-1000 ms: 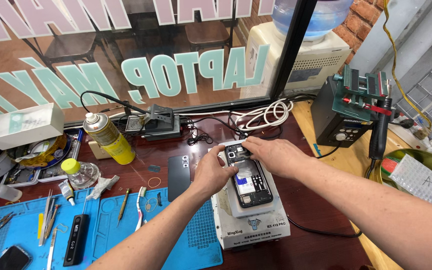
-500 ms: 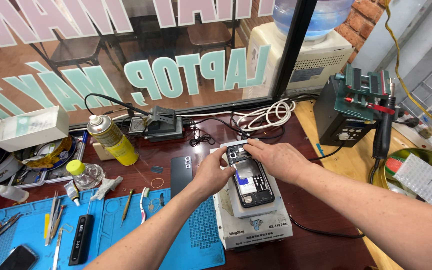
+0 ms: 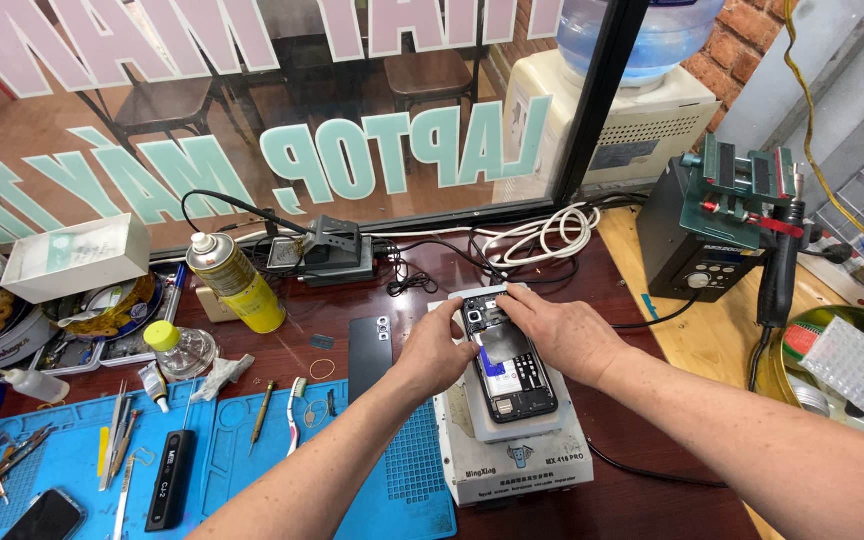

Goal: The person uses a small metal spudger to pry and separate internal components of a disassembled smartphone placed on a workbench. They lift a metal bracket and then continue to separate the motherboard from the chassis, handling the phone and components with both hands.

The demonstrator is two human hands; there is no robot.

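Phone (image 3: 508, 372) on white heating box (image 3: 512, 462) | left hand (image 3: 439, 350), right hand (image 3: 562, 333) pinch its top end

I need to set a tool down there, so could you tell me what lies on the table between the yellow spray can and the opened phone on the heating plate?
In the head view, a dark phone back cover lies flat there.

Opened black phone (image 3: 508, 372), back cover off, lying flat on white heating pad (image 3: 512, 465), internals exposed
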